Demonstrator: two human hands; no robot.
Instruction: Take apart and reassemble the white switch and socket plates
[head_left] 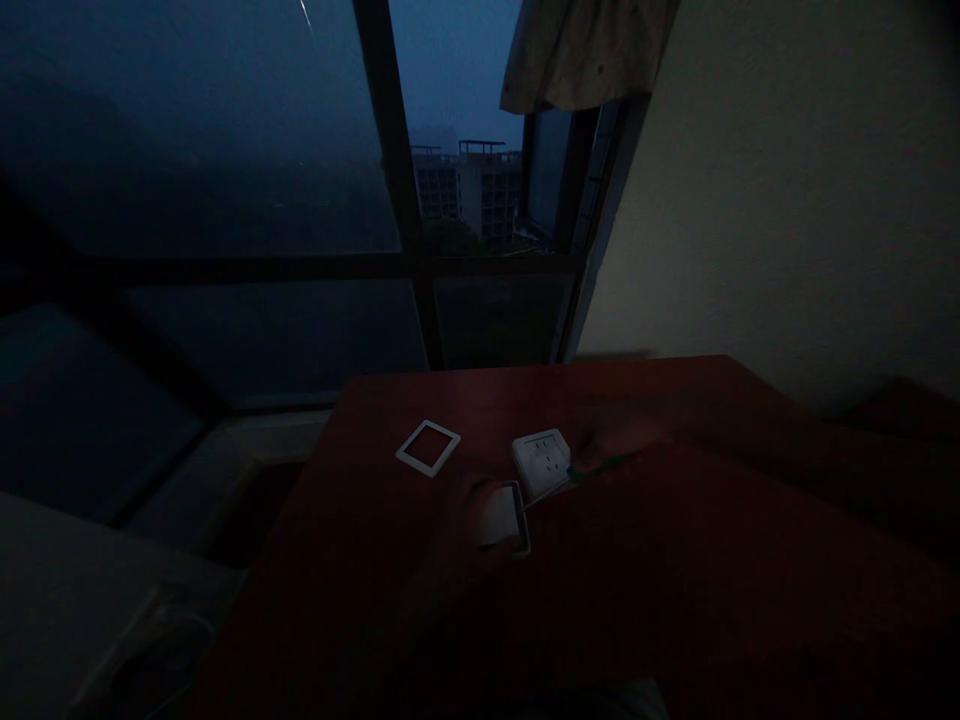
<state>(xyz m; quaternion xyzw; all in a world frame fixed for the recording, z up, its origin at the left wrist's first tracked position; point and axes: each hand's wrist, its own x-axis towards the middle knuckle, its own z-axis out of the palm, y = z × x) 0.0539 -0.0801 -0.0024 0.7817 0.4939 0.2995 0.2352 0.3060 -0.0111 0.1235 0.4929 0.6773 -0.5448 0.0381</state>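
Note:
My left hand (474, 535) is closed around a white wall switch (498, 516), gripping it by its sides above the table. In my right hand (611, 440) is a screwdriver (596, 468) with a green handle. Its thin shaft points left, and the tip meets or nearly meets the right edge of the switch; the dim light hides which. Just behind the shaft a white wall socket (541, 458) lies face up, its plug holes showing. Farther left a square white cover frame (428, 447) rests flat on the wood.
The reddish-brown table (675, 560) stands against a dark-framed window (405, 200), with a pale wall (765, 200) to the right. A short curtain (589, 55) hangs at the top. The room is very dark, and the table's near side fades into shadow.

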